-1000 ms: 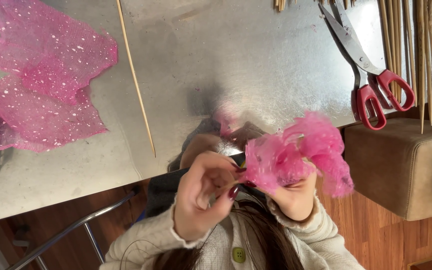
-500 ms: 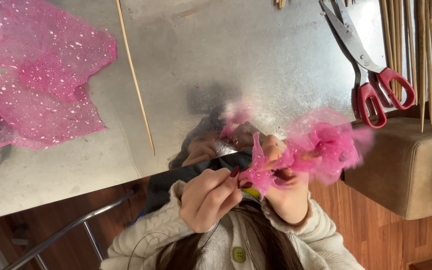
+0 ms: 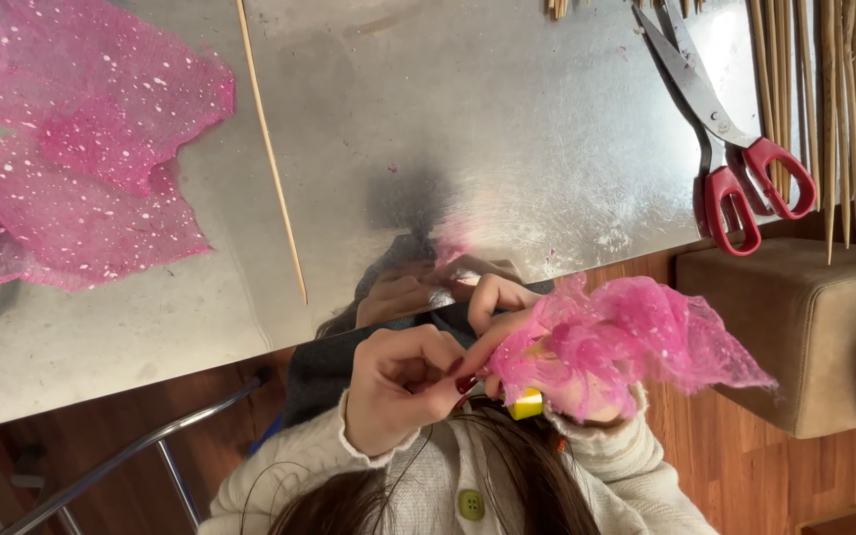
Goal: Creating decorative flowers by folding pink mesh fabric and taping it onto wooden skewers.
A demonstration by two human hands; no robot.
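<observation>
Bunching pink mesh (image 3: 636,342) between hands (image 3: 448,372)

The widest bare stretch of the worktop (image 3: 507,129) lies in its middle, between the single stick (image 3: 269,149) and the scissors (image 3: 720,129); a hand could pass there freely. Left of the stick, pink mesh sheets (image 3: 81,149) cover most of the surface. Right of the scissors, a bundle of sticks (image 3: 849,99) fills the strip to the edge. Off the worktop's near edge, both hands (image 3: 403,391) and the gathered mesh (image 3: 626,342) crowd the space, with a brown stool (image 3: 795,327) just beside the mesh.
</observation>
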